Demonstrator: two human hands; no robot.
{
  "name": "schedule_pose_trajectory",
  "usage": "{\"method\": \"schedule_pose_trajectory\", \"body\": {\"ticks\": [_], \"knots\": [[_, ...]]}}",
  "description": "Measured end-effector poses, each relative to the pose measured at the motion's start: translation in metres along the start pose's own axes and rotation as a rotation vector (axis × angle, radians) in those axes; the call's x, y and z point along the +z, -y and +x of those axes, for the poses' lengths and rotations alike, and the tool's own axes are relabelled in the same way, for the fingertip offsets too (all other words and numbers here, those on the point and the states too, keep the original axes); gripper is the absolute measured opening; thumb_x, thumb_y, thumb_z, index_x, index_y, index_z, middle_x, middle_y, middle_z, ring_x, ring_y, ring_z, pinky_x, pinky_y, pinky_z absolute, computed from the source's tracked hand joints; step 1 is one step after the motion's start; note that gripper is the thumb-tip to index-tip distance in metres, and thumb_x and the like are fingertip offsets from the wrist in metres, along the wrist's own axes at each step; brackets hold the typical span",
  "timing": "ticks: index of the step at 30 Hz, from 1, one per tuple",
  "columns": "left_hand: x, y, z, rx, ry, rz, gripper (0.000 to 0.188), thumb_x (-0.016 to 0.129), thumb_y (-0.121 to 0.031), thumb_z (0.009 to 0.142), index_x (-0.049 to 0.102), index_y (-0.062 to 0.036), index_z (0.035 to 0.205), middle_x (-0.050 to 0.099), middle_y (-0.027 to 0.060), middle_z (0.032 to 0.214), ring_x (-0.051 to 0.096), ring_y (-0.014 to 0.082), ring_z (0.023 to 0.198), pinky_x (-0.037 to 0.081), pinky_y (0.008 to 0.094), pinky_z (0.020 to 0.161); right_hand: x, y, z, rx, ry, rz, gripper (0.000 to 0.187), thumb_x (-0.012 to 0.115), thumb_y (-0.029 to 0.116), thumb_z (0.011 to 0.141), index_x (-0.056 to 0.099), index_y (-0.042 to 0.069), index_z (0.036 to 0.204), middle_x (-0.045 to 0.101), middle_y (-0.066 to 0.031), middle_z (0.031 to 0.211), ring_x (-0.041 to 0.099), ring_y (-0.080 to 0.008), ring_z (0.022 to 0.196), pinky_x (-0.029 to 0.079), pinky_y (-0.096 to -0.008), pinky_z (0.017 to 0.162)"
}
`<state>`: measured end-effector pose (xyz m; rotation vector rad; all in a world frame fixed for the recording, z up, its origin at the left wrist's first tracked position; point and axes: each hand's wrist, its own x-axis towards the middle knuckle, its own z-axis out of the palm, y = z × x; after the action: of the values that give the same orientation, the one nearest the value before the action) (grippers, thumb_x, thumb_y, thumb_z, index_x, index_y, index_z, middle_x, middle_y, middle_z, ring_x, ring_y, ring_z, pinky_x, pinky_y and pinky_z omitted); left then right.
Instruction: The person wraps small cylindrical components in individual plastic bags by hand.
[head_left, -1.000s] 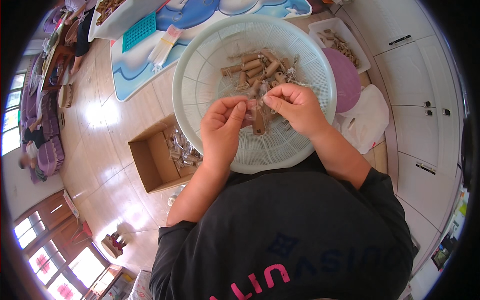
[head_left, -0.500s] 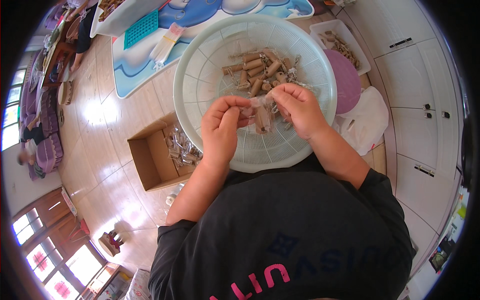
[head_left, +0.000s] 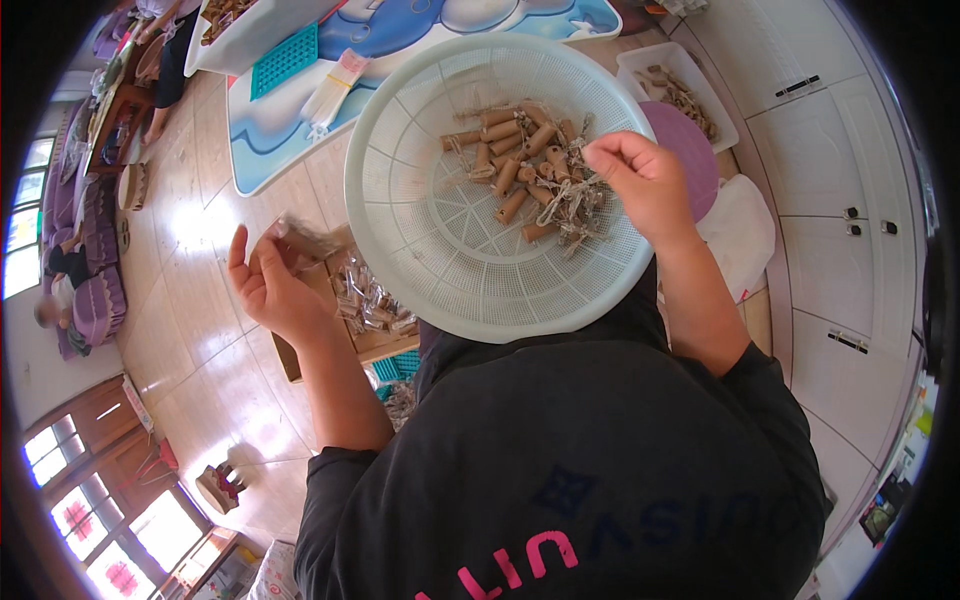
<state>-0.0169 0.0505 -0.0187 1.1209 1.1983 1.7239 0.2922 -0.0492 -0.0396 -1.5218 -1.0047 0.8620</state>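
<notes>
My left hand (head_left: 285, 298) is out over the cardboard box (head_left: 288, 358), fingers spread. Right by its fingertips, a small clear bag with a brown cylinder (head_left: 306, 240) is blurred by motion and seems free of the hand. My right hand (head_left: 642, 185) hovers over the right side of a large pale green mesh basin (head_left: 420, 285), thumb and fingers pinched together. Whatever is between them, if anything, is hidden. Below it in the basin lies a heap of brown cylinders (head_left: 510, 160) with tangled cords and metal chains (head_left: 575, 210).
Bagged cylinders (head_left: 368, 295) fill part of the box. A blue patterned table (head_left: 260, 150) ahead holds a teal tray (head_left: 285, 62) and a stack of clear bags (head_left: 335, 88). At right are a white bin (head_left: 625, 65), a purple disc (head_left: 690, 155), a white bag (head_left: 745, 235) and cabinets.
Both hands were together over the basin on a small bagged cylinder. The left has swung out leftward over the box with it; the right has moved up and right, away from the bag.
</notes>
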Motion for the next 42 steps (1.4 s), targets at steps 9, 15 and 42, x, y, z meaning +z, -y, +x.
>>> {"method": "schedule_pose_trajectory", "body": {"ticks": [9, 15, 42], "knots": [[-0.156, 0.183, 0.002, -0.298, 0.054, 0.590, 0.022, 0.056, -0.005, 0.081, 0.055, 0.0027, 0.102, 0.058, 0.0049, 0.088, 0.053, 0.0091, 0.067, 0.043, 0.0196, 0.055, 0.045, 0.012, 0.014, -0.242, 0.273, -1.072, 0.020, 0.061, 0.027, 0.076, 0.060, 0.008, 0.079, 0.062, -0.0059, 0.077, 0.060, -0.0244, 0.072, 0.046, -0.0356, 0.059], [-0.034, 0.058, 0.007, 0.030, 0.051, 0.343, 0.027, 0.050, -0.001, 0.085, 0.051, 0.0033, 0.111, 0.056, 0.0116, 0.106, 0.055, 0.0141, 0.092, 0.044, 0.0234, 0.079, 0.045, 0.003, 0.030, -0.140, 0.416, -1.143, 0.019, 0.061, 0.024, 0.077, 0.060, 0.006, 0.076, 0.062, -0.0068, 0.074, 0.060, -0.0218, 0.068, 0.046, -0.0327, 0.057], [0.101, 0.003, -0.064, -0.593, 0.863, -0.026, 0.023, 0.054, -0.009, 0.086, 0.050, -0.0003, 0.107, 0.059, 0.0073, 0.088, 0.058, 0.0125, 0.070, 0.050, 0.0235, 0.063, 0.015, 0.005, -0.004, 0.207, 0.244, 0.600, 0.009, 0.058, 0.013, 0.084, 0.058, 0.005, 0.085, 0.054, 0.0016, 0.070, 0.037, -0.0019, 0.048, 0.030, -0.0151, 0.045]]}}
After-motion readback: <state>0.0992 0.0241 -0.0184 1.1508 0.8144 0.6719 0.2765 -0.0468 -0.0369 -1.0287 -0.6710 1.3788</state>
